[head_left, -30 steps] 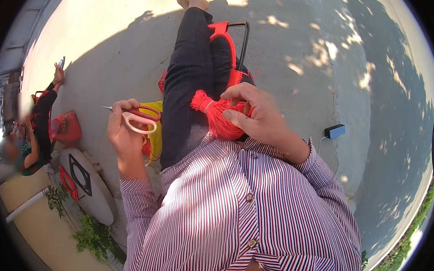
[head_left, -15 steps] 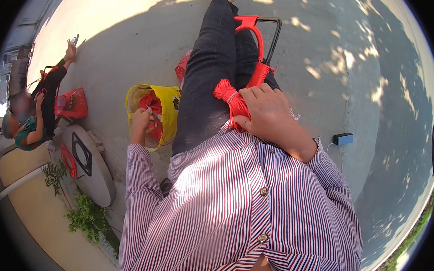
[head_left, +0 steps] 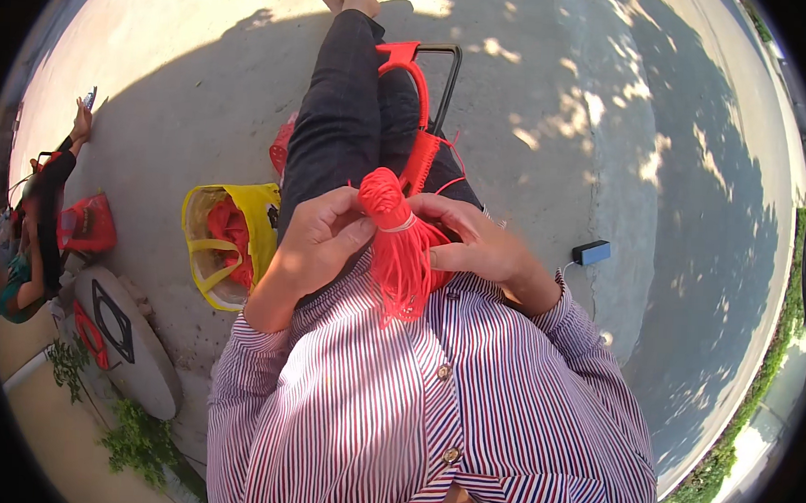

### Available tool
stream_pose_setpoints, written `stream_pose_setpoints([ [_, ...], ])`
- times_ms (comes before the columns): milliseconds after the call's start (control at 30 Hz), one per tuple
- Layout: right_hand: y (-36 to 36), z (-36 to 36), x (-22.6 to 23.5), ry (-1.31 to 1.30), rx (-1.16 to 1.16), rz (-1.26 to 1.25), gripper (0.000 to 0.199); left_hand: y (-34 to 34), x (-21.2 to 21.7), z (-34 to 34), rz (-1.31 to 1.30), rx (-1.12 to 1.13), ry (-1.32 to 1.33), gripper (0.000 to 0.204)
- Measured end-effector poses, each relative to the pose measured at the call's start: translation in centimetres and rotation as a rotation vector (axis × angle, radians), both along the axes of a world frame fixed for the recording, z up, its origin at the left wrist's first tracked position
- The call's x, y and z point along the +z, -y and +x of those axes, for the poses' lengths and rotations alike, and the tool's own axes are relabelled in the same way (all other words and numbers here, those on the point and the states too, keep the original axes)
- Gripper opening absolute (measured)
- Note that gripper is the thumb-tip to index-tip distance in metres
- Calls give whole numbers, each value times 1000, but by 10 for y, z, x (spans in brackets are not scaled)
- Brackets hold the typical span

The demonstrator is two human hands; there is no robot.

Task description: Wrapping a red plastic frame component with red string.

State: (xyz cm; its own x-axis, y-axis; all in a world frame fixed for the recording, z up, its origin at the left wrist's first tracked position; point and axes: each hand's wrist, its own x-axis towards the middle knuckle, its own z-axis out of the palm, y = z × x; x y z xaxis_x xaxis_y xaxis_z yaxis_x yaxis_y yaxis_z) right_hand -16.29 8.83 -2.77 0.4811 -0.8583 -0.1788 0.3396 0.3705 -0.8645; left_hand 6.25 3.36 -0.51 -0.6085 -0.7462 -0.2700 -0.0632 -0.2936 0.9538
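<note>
A bundle of red cord (head_left: 394,251), tied round its upper part with a pale band, lies at my lap with loose loops fanning down over my striped shirt. My left hand (head_left: 324,239) is closed on the bundle's left side near the band, thumb and fingers pinching it. On the other side, my right hand (head_left: 475,241) curls round the red cord, thumb toward the bundle. Just beyond, a black frame (head_left: 453,78) partly wrapped in red cord (head_left: 421,158) rests on my legs, and a loose strand runs off its right side.
A yellow bag (head_left: 265,223) with red material inside stands left of my legs. Further left are a round slab (head_left: 150,375) bearing a black frame (head_left: 112,315), a red bag (head_left: 89,224) and a seated person (head_left: 49,227). A small blue-black box (head_left: 591,252) sits on the right.
My left hand has left the yellow bag, where it held a small metallic tool, and come to the cord bundle. The bundle now stands more upright between both hands. The view has shifted.
</note>
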Motion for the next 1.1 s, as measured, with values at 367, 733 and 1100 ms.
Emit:
stream_pose_setpoints([
  [367,0,-50,-16,-32,-618,169,30,43,-27,-50,-539,-23,440,18],
  [733,36,-36,-46,-215,-502,192,32,53,-64,-83,-626,48,374,9],
  [1100,45,-22,-56,-373,-558,33,42,54,-56,-81,-205,58,352,5],
])
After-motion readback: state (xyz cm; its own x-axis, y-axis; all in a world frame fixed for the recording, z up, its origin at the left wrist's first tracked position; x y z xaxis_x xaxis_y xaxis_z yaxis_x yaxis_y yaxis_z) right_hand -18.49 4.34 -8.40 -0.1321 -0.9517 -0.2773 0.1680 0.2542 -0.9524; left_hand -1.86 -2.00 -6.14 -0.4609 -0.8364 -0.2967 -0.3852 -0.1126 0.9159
